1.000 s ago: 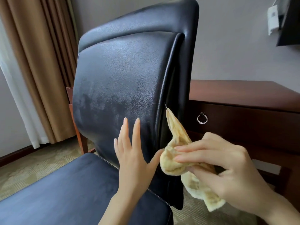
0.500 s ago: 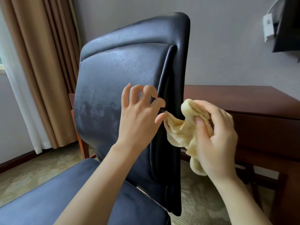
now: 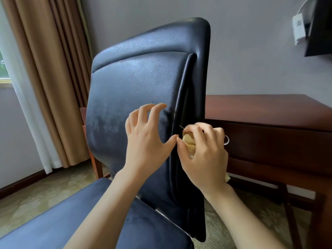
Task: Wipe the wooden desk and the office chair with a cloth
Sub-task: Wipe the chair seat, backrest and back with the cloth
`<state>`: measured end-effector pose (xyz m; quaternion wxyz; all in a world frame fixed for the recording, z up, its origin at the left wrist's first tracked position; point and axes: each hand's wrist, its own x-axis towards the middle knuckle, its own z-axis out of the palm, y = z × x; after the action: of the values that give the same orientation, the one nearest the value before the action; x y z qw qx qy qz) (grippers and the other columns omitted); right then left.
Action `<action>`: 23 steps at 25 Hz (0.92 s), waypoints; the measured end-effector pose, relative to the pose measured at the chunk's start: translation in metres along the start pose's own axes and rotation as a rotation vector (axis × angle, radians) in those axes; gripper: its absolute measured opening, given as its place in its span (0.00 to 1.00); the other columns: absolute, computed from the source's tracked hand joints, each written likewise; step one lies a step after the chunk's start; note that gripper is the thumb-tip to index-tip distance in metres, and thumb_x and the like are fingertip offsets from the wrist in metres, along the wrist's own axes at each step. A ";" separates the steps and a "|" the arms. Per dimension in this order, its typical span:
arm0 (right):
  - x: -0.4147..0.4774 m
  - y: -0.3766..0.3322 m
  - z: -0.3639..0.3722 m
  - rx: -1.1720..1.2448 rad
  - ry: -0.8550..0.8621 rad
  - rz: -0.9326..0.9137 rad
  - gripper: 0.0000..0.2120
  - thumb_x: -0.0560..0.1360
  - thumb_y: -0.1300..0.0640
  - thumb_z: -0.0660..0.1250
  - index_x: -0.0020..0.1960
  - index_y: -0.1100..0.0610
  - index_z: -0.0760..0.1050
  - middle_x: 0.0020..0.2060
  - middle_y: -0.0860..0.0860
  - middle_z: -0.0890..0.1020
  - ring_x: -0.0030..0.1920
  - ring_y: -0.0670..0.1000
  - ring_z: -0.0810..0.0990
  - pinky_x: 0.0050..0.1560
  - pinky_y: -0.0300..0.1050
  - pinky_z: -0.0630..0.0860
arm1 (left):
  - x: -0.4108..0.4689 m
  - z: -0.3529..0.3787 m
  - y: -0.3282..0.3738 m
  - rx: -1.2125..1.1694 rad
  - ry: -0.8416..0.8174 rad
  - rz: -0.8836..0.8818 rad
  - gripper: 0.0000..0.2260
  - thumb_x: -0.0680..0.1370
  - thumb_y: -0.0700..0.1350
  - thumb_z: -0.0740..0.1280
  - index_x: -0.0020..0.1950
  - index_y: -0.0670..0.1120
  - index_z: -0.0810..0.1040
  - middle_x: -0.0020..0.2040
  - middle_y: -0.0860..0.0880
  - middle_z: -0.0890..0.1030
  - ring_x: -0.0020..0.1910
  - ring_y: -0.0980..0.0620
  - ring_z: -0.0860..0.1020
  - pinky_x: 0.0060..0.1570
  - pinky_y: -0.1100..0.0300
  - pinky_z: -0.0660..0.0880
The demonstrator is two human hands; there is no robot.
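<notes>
The cloth [image 3: 188,141] is soft, light and limp. It takes whatever shape my grip gives it, so I take it as a wad in the palm, with a pad left free to press into the groove. The office chair [image 3: 134,83] is smooth, slick leather over firm padding. It may turn or roll under a push, I judge, so the other hand is best braced flat on the backrest [image 3: 115,133].

My right hand [image 3: 203,157] grips the cloth, fingers [image 3: 197,129] curled tight round it, right at the backrest's side seam and in front of the tabletop [image 3: 260,108]. My left hand [image 3: 145,142] holds nothing, its fingers arched and spread over the leather, thumb tip near the seam.

Half a second ago the cloth hung in loose folds from my right hand. Now it is bunched, with only a small fold showing by the thumb and a corner below the wrist. A second ago my left palm lay flat on the backrest with straight fingers. Both hands have closed in on the seam.
</notes>
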<state>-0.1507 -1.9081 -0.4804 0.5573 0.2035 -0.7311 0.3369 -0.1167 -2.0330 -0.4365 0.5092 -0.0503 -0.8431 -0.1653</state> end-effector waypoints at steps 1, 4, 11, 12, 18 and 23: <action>0.000 -0.001 0.001 -0.029 0.002 0.013 0.11 0.72 0.48 0.65 0.49 0.54 0.77 0.47 0.47 0.78 0.46 0.52 0.72 0.30 0.41 0.70 | 0.000 0.000 0.000 0.000 0.004 0.005 0.30 0.66 0.49 0.75 0.66 0.49 0.71 0.62 0.49 0.71 0.62 0.47 0.64 0.66 0.50 0.60; 0.008 -0.005 0.001 -0.064 -0.030 0.083 0.12 0.71 0.47 0.65 0.49 0.53 0.75 0.41 0.45 0.78 0.45 0.52 0.73 0.27 0.40 0.65 | 0.000 0.003 0.000 -0.025 -0.004 -0.026 0.29 0.67 0.50 0.74 0.66 0.50 0.70 0.61 0.51 0.71 0.61 0.49 0.62 0.66 0.48 0.61; 0.039 -0.013 -0.014 -0.169 -0.131 -0.063 0.08 0.71 0.53 0.68 0.38 0.55 0.72 0.31 0.47 0.75 0.40 0.54 0.74 0.26 0.37 0.53 | -0.004 0.006 -0.002 -0.065 -0.032 -0.060 0.28 0.68 0.51 0.73 0.66 0.51 0.70 0.61 0.53 0.71 0.62 0.49 0.62 0.66 0.50 0.60; 0.046 -0.015 -0.015 -0.191 -0.133 -0.094 0.07 0.71 0.54 0.68 0.38 0.56 0.73 0.31 0.48 0.75 0.40 0.54 0.74 0.26 0.37 0.52 | -0.003 0.005 -0.002 -0.063 -0.035 -0.059 0.28 0.68 0.51 0.73 0.67 0.51 0.70 0.62 0.52 0.71 0.62 0.49 0.62 0.66 0.50 0.60; 0.090 -0.007 -0.023 -0.195 -0.083 -0.210 0.06 0.73 0.56 0.63 0.41 0.58 0.73 0.35 0.53 0.77 0.45 0.58 0.74 0.30 0.47 0.67 | -0.006 0.004 -0.004 -0.043 -0.026 -0.041 0.27 0.69 0.51 0.73 0.66 0.51 0.70 0.61 0.52 0.71 0.62 0.48 0.64 0.66 0.52 0.59; 0.097 0.009 -0.033 0.089 -0.065 -0.074 0.08 0.75 0.52 0.62 0.41 0.56 0.71 0.34 0.45 0.73 0.41 0.51 0.70 0.38 0.47 0.67 | -0.009 0.010 0.001 -0.106 -0.008 -0.082 0.26 0.70 0.50 0.70 0.66 0.49 0.70 0.62 0.51 0.70 0.61 0.50 0.63 0.66 0.53 0.58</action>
<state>-0.1630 -1.8706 -0.3858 0.5358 0.2659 -0.7250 0.3414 -0.1207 -2.0278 -0.4483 0.4953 -0.0434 -0.8366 -0.2301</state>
